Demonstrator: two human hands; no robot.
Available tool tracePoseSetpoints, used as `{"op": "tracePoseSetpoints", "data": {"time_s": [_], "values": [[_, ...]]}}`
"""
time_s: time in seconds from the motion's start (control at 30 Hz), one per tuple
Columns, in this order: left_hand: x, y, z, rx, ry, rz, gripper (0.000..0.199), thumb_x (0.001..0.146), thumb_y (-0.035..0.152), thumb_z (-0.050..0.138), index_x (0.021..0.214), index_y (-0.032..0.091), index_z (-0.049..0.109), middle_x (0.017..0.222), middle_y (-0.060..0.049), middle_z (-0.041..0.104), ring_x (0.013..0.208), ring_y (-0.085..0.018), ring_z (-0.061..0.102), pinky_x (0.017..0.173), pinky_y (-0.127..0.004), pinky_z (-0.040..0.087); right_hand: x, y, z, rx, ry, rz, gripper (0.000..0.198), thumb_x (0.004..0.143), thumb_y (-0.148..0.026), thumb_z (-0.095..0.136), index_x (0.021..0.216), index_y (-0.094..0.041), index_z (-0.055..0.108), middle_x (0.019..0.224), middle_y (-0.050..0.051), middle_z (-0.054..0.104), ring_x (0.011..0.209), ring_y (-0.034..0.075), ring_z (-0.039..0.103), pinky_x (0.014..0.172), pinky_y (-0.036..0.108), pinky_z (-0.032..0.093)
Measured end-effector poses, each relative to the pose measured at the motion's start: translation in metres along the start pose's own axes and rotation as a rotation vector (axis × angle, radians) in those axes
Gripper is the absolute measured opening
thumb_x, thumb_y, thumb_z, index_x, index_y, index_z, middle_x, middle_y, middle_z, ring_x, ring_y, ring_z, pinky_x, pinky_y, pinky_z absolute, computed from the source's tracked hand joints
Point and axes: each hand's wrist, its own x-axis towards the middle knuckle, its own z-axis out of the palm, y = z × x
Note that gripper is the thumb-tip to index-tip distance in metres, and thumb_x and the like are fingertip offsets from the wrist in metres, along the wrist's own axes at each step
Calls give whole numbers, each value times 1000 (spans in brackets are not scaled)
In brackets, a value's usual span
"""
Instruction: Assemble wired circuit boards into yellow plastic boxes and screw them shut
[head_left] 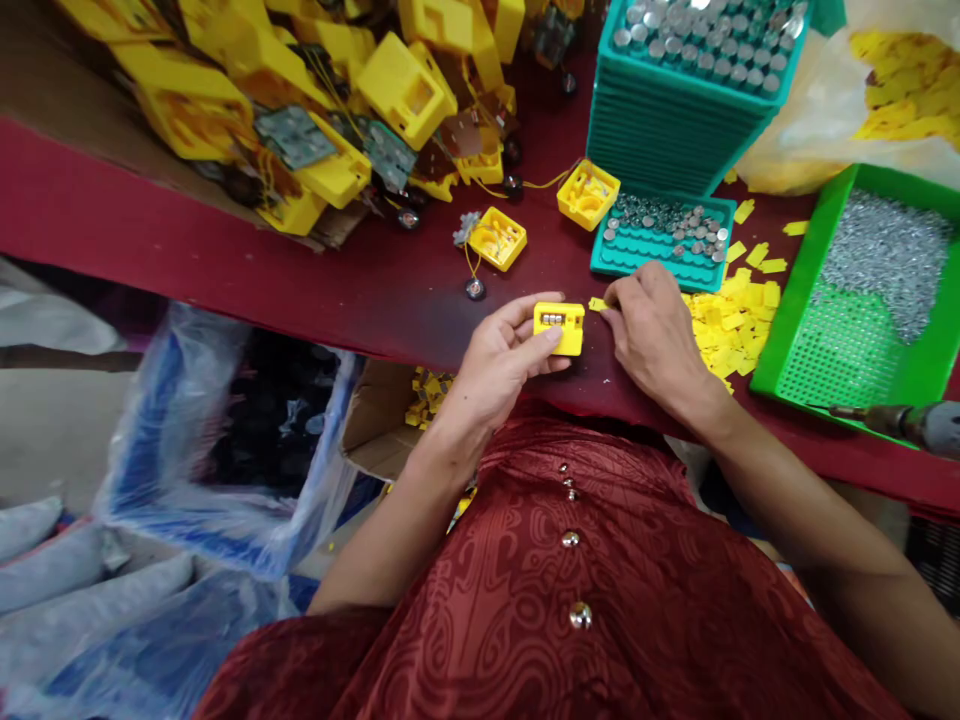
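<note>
While the left hand (504,352) holds one small yellow box (568,341) near the table edge, with the thumb on its face and the fingers behind, the right hand (651,322) pinches a thin yellow piece (598,304) between thumb and fingertips. Taking this box as the centre of the clock, the piece is just beside it, at about two o'clock, and does not touch it. In the box's narrow opening sit some small silver discs.

I judge the box to be light, stiff and rather smooth, so it is best taken by its side walls, with the opening turned up, because the discs could slip out. The piece seems very light and may bend or snap; its edges are the good place to hold.

Between one and two o'clock lies a blue-green tray (637,250) with more discs. At three o'clock is a pile of yellow pieces (735,328), and beyond it a green basket (795,290). Near eleven o'clock rests an open yellow case (501,240) with wires. I find no brand, label or writing which can be read.
</note>
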Motion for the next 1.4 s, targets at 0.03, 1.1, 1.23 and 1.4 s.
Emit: {"op": "tracePoseSetpoints", "data": {"time_s": [0.03, 1.1, 1.23, 1.4], "values": [[1, -1, -1, 4, -14, -5, 46, 79, 26, 91, 122, 21, 74, 112, -5, 82, 95, -17, 80, 77, -26, 68, -3, 3, -1, 23, 11, -39, 16, 103, -17, 53, 102, -17, 68, 114, 17, 66, 107, 31, 59, 92, 44, 50], [8, -25, 33, 315, -36, 212, 54, 89, 21, 71, 142, 15, 59, 135, -15, 79, 120, -22, 77, 98, -32, 63, -26, -4, -32, 992, 162, 266, 6, 85, -25, 74, 81, -20, 72, 73, -2, 71, 63, 10, 64, 61, 25, 49], [9, -26, 37, 284, -89, 161, 54, 90, 21, 69, 142, 14, 56, 137, -17, 77, 117, -21, 77, 92, -30, 63, -27, -3, -31, 971, 168, 269, 7, 85, -26, 74, 81, -20, 72, 73, -2, 71, 63, 10, 62, 62, 25, 49], [2, -25, 42, 502, -10, 253, 50, 92, 20, 66, 142, 17, 61, 126, -11, 79, 111, -22, 75, 93, -33, 60, -29, -6, -32, 886, 195, 237, 7, 86, -24, 72, 81, -20, 69, 73, -2, 68, 61, 9, 58, 64, 26, 49]]}}
